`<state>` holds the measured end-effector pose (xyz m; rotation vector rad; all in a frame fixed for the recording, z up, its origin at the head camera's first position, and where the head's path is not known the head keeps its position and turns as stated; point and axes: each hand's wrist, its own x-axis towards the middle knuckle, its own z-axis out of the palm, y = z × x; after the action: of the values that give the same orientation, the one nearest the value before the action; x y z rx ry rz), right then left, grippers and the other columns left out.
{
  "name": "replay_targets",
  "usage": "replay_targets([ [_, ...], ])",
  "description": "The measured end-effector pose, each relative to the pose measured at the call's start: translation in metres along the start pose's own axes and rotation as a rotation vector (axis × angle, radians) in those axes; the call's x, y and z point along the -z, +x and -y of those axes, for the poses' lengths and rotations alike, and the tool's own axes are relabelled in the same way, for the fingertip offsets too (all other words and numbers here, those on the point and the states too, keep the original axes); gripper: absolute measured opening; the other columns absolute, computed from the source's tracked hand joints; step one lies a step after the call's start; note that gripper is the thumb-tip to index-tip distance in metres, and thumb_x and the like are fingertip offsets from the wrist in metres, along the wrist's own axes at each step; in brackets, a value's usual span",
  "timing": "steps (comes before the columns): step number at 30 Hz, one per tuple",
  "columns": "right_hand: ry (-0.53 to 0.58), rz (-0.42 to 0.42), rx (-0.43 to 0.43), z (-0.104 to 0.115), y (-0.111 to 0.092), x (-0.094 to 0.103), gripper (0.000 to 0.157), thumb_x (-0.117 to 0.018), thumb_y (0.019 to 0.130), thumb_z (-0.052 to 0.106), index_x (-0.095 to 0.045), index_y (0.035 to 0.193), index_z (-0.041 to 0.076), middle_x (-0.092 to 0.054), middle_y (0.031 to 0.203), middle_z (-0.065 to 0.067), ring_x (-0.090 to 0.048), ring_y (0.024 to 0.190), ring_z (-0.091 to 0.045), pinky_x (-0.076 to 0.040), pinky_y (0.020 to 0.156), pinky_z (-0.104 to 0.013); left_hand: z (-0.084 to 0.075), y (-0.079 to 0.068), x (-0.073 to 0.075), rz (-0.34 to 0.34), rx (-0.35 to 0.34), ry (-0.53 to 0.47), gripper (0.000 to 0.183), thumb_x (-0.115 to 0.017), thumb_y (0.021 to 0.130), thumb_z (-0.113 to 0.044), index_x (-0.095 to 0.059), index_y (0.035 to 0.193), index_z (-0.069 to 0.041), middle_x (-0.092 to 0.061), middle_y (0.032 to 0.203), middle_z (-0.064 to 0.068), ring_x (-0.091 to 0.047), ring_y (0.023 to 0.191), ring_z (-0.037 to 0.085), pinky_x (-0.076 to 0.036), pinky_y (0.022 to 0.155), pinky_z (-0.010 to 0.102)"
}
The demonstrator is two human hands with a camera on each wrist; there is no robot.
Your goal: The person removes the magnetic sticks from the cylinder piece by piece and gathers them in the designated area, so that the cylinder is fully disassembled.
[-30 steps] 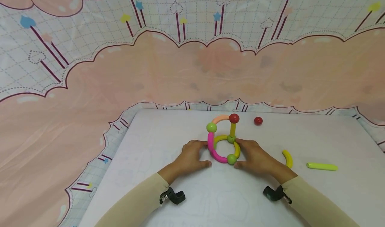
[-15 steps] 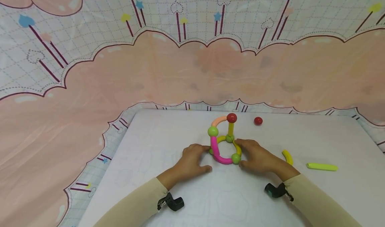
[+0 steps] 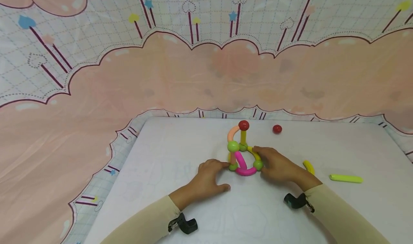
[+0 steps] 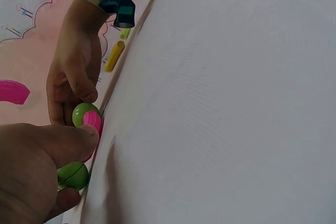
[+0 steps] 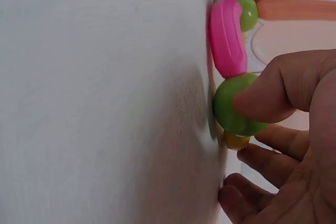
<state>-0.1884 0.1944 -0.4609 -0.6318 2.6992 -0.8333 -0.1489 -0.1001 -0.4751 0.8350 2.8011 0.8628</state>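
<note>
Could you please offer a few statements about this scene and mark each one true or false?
1. The right hand touches the ball-and-rod structure. True.
2. Both red balls are attached to the structure. False: the loose red ball lies apart on the white table.
3. The attached red ball tops a yellow upright rod. True.
4. A lime rod stands upright on the structure. False: the straight lime rod lies on the table.

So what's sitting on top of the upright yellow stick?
A red ball sits on the yellow stick, with the curved orange piece meeting it too. The ball hides the stick's upper end.
</note>
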Motion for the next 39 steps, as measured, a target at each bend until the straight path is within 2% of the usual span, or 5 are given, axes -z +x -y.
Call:
replay_targets([
  [6, 0.036, -0.070, -0.018, 0.004, -0.004, 0.005, 0.074, -0.073, 0.086, 0.004, -0.043, 0.154, 0.007, -0.046, 0.152, -0.018, -0.041, 0.139, -0.043, -0.044, 0.104, -0.060, -0.005, 0.001, 0.001, -0.016, 0.003, 0.006, 0.061, -0.082, 0.088, -0.031, -0.057, 0.142, -0.014, -0.062, 0.133, -0.003, -0.046, 0.132, 0.022, -0.032, 0.109, 0.048],
  [10, 0.035, -0.195, 0.031, 0.015, -0.014, 0.008, 0.073, -0.075, 0.088, 0.006, -0.043, 0.153, 0.014, -0.047, 0.151, -0.015, -0.048, 0.134, -0.040, -0.049, 0.099, -0.058, -0.010, 0.004, 0.008, -0.122, -0.007, -0.023, 0.064, -0.079, 0.092, -0.027, -0.050, 0.146, -0.010, -0.062, 0.132, 0.001, -0.050, 0.131, 0.022, -0.037, 0.111, 0.045],
  [16, -0.163, -0.343, 0.421, 0.036, -0.024, 0.013, 0.072, -0.086, 0.080, 0.007, -0.054, 0.144, 0.015, -0.058, 0.140, -0.006, -0.056, 0.128, -0.028, -0.054, 0.095, -0.048, -0.020, 0.014, 0.021, -0.323, -0.137, -0.153, 0.076, -0.079, 0.092, -0.015, -0.037, 0.156, -0.013, -0.057, 0.140, 0.007, -0.056, 0.126, 0.020, -0.051, 0.101, 0.039],
  [21, -0.297, -0.384, 0.671, 0.047, -0.021, 0.012, 0.072, -0.089, 0.074, 0.006, -0.059, 0.139, 0.017, -0.061, 0.134, -0.008, -0.060, 0.120, -0.026, -0.057, 0.092, -0.044, -0.029, 0.022, 0.023, -0.354, -0.171, -0.161, 0.072, -0.076, 0.095, -0.022, -0.040, 0.157, -0.016, -0.056, 0.144, 0.006, -0.057, 0.125, 0.020, -0.051, 0.101, 0.039],
  [39, -0.329, -0.345, 0.593, 0.058, -0.018, 0.003, 0.078, -0.097, 0.070, 0.019, -0.060, 0.138, 0.012, -0.064, 0.127, -0.006, -0.062, 0.117, -0.024, -0.054, 0.096, -0.042, -0.034, 0.034, 0.022, -0.382, -0.153, -0.150, 0.055, -0.076, 0.094, -0.018, -0.056, 0.145, -0.017, -0.068, 0.127, 0.004, -0.060, 0.119, 0.020, -0.049, 0.102, 0.045],
])
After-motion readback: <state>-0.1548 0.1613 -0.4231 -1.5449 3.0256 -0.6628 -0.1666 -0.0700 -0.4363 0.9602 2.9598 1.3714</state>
